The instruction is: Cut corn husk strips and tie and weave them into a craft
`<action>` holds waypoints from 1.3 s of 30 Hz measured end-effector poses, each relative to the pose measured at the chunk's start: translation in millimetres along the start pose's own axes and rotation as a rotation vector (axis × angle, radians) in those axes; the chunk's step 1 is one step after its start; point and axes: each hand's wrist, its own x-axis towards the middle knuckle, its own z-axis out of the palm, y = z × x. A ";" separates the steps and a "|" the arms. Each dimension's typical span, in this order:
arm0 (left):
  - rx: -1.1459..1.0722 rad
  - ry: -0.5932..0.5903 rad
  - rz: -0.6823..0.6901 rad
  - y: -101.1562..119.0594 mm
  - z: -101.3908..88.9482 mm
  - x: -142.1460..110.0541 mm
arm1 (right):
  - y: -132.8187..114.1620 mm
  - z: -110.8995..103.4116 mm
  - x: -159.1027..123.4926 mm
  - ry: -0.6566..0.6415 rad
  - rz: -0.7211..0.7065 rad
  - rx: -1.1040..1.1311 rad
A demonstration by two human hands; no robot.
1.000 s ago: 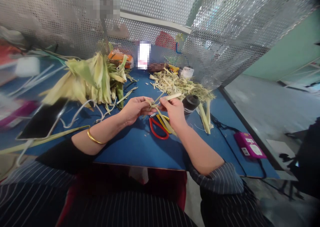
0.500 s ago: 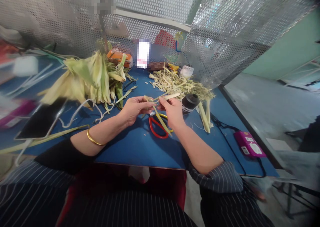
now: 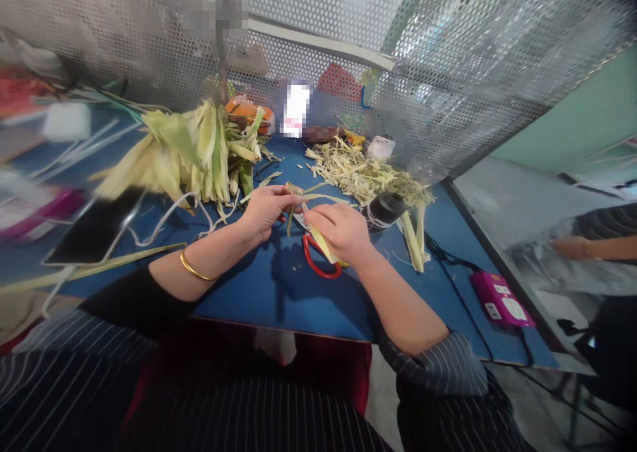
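Note:
My left hand (image 3: 269, 210) pinches a small bundle of pale corn husk strips (image 3: 318, 196) above the middle of the blue table. Opposite it, my right hand (image 3: 341, 229) is closed on a husk strip (image 3: 321, 239) whose wider end slants down below the palm. The fingertips of both hands nearly meet. Beneath them lie scissors (image 3: 318, 266) with red and yellow handles, partly covered by my right hand. Just right of that hand, a black spool of thread (image 3: 385, 208) rests on the table.
A heap of corn husks (image 3: 199, 153) lies at the left, with shredded husk scraps (image 3: 358, 173) at the back. A phone (image 3: 94, 229), white cables and a magenta power strip (image 3: 500, 299) are around. Perforated metal (image 3: 318, 14) closes off the back. A person's arm (image 3: 592, 246) appears at far right.
My right hand has turned over, palm downward, and its husk strip now points down toward me. My left hand keeps its pinch. Another person's arm has come into view at right.

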 end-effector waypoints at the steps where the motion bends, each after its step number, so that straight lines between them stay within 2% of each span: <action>1: 0.044 -0.028 0.017 -1.2 1.1 -2.0 | -1.0 -1.0 -0.1 0.045 -0.007 0.006; 4: 0.169 -0.164 0.050 -3.6 4.0 -7.9 | -0.2 -2.5 1.2 0.233 0.130 0.079; 6: 0.225 -0.253 0.045 -4.1 4.8 -10.0 | 2.2 -2.0 2.8 0.279 0.281 0.132; 9: 0.235 -0.318 0.033 -3.8 4.8 -10.6 | 5.5 0.1 4.6 0.188 0.477 0.104; 13: 0.214 -0.372 0.037 -5.1 8.3 -14.2 | 4.5 3.1 5.2 0.100 0.570 -0.005; 15: 0.208 -0.341 0.053 -7.2 11.7 -17.5 | 2.6 4.5 5.7 0.083 0.596 -0.005; 19: 0.219 -0.188 0.106 -11.2 13.9 -17.4 | 4.0 1.8 6.4 0.045 0.599 -0.013; 23: 0.136 -0.069 0.101 -10.8 5.6 -3.6 | 14.9 -18.0 3.7 -0.063 0.460 0.025; 26: 0.075 -0.018 0.047 -10.0 -0.9 6.4 | 22.2 -40.3 0.5 -0.184 0.367 0.237; 32: 0.059 -0.045 0.024 -7.8 -2.6 7.1 | 25.9 -75.9 -1.9 -0.423 0.483 1.009; 34: 0.058 -0.076 -0.012 -4.8 -1.4 4.7 | 27.5 -79.3 -2.8 -0.463 0.497 1.156; 36: 0.051 -0.111 -0.054 -1.5 -0.2 2.5 | 29.3 -75.4 -3.7 -0.394 0.520 1.167; 38: 0.054 -0.150 -0.072 0.4 0.7 0.7 | 30.2 -64.4 -3.4 -0.193 0.560 1.103; 39: 0.062 -0.169 -0.067 0.6 1.0 0.0 | 30.0 -57.1 -2.4 -0.046 0.580 1.062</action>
